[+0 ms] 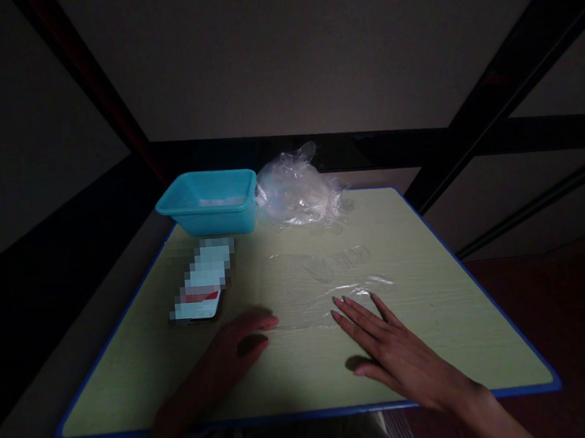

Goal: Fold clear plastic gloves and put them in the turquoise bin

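Note:
A clear plastic glove [297, 289] lies flat on the pale green table, its fingers pointing right. My right hand [386, 342] has its fingers stretched out over the glove's lower right part, with the fingertips on or just above the film. At the glove's lower left corner is my left hand [236, 343], its thumb apart from the curved fingers and nothing visible between them. Whether its fingertips touch the film is hard to tell.
A blue plastic basin [217, 219] stands at the back left, with something pale inside. Beside it sits a crumpled clear bag [298, 188]. A phone [204, 278] with a lit, pixelated screen lies at the left. The table [481, 339] has a blue edge.

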The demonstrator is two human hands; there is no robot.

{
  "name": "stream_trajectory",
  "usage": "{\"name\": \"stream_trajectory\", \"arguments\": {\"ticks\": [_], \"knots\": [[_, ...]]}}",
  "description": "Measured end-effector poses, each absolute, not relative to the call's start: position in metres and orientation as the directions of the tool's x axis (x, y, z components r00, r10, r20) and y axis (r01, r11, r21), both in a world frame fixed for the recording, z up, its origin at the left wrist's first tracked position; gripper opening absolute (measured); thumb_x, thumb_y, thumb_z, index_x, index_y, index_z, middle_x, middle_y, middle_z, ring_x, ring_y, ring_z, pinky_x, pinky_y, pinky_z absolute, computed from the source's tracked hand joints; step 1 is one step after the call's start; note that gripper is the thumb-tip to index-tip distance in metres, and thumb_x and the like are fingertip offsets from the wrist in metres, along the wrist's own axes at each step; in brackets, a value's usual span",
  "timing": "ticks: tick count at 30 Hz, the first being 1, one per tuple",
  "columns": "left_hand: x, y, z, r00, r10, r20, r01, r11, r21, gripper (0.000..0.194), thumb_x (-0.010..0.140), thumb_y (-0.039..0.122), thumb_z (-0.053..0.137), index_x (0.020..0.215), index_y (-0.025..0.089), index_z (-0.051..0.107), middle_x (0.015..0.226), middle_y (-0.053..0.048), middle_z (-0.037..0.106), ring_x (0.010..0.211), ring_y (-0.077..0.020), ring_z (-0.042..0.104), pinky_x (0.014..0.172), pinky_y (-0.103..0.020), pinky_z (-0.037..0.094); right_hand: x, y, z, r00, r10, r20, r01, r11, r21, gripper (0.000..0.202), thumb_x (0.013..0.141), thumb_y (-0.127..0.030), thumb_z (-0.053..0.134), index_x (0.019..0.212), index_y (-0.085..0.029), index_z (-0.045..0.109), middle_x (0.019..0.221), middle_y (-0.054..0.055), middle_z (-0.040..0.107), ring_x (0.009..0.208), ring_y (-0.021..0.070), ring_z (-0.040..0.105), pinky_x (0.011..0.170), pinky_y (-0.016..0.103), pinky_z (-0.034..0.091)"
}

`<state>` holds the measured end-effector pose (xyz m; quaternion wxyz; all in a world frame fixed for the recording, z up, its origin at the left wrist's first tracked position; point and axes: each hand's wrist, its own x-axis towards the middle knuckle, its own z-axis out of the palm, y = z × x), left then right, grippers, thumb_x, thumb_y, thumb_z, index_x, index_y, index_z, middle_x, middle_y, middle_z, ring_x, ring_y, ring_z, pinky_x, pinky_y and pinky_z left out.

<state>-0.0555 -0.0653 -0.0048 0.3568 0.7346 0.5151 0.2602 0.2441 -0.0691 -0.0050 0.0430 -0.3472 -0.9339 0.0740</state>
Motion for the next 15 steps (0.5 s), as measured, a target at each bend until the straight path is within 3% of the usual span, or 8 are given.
{"name": "stream_trajectory", "arguments": {"ticks": [9, 12, 15], "knots": [[-0.057, -0.06, -0.006, 0.256, 0.965, 0.062, 0.624, -0.214, 0.751, 0.027, 0.074, 0.02, 0.049, 0.096, 0.017, 0.065, 0.085, -0.004, 0.069, 0.072, -0.0177, 0.065, 0.072, -0.032, 0.054, 0.244, -0.072, -0.006, -0.732, 0.677, 0.074, 0.673, 0.736, -0.076, 0.067, 0.091, -0.043, 0.042, 0.144, -0.017, 0.01, 0.148, 0.011, 0.022, 0.134, 0.0263, 0.026, 0.106, 0.055, 0.024], [-0.06, -0.06, -0.01, 0.25, 0.95, 0.187, 0.689, -0.31, 0.655, 0.027, 0.079, 0.02, 0.048, 0.101, 0.017, 0.063, 0.095, -0.006, 0.068, 0.079, -0.0193, 0.065, 0.075, -0.035, 0.054, 0.243, -0.072, -0.003, -0.727, 0.681, 0.083, 0.68, 0.732, -0.05, 0.066, 0.091, -0.043, 0.041, 0.144, -0.015, 0.012, 0.148, 0.011, 0.022, 0.134, 0.0268, 0.025, 0.105, 0.055, 0.026], [-0.057, -0.064, -0.012, 0.287, 0.867, 0.408, 0.746, -0.469, 0.472, 0.024, 0.085, 0.019, 0.047, 0.104, 0.018, 0.06, 0.106, -0.008, 0.065, 0.097, -0.0217, 0.062, 0.085, -0.038, 0.051, 0.239, -0.073, 0.002, -0.72, 0.685, 0.111, 0.685, 0.727, -0.043, 0.068, 0.091, -0.046, 0.04, 0.144, -0.013, 0.012, 0.147, 0.011, 0.023, 0.135, 0.0262, 0.023, 0.106, 0.054, 0.024]]}}
